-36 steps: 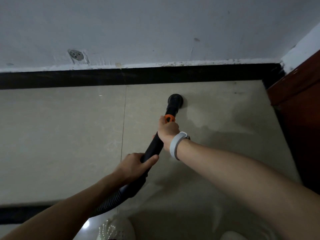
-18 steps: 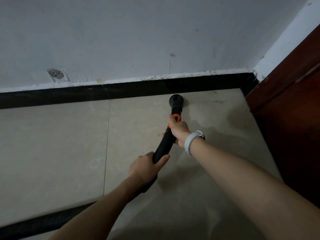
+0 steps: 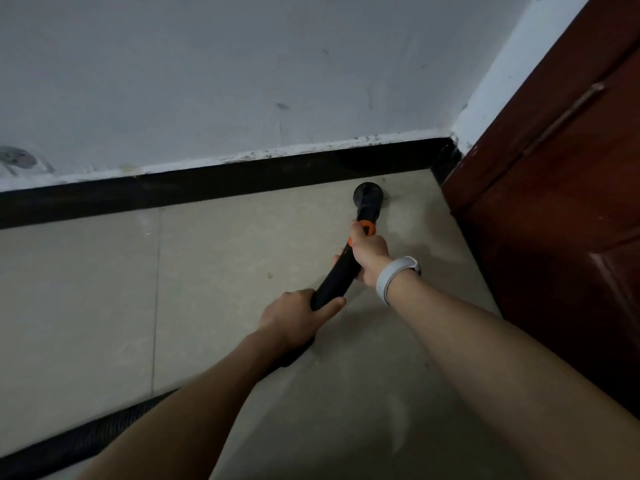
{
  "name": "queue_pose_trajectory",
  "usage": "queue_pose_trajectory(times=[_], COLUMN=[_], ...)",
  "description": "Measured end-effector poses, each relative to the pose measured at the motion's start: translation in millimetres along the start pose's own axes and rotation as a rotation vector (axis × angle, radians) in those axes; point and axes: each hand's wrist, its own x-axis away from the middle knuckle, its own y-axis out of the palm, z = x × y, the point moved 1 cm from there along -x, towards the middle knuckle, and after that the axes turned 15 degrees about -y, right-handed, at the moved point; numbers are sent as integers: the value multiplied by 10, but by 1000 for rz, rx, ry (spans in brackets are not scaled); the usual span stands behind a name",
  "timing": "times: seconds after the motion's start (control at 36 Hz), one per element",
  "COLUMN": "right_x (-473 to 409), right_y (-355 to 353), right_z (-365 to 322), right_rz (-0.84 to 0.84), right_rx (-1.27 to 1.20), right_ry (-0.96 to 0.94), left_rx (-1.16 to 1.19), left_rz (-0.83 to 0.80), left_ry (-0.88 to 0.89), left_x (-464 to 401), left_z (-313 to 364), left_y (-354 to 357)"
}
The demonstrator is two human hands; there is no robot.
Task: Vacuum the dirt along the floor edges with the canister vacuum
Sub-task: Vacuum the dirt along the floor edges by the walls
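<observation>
Both hands wrap the black vacuum wand (image 3: 337,275): right hand (image 3: 369,252) gripping up by the orange collar, left hand (image 3: 294,315) lower down. Its round nozzle (image 3: 367,195) sits on the tile floor (image 3: 225,271) just beside the black baseboard (image 3: 207,188), near the corner.

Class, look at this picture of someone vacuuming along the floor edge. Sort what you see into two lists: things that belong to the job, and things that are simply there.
Part of the job:
vacuum wand
round nozzle
ribbed hose
left hand
right hand
black skirting board
tiled floor

Simply there:
wooden door
wall socket
grey wristband
</observation>
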Motion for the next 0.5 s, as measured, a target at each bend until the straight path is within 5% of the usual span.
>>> queue_pose_trajectory(times=[0.5], right_x=[96], right_y=[-733], right_z=[485], right_rz=[310], right_rx=[-145], right_ry=[-10], left_rx=[-275], left_rz=[-72], left_ry=[205], left_x=[68], left_z=[266], left_y=[449])
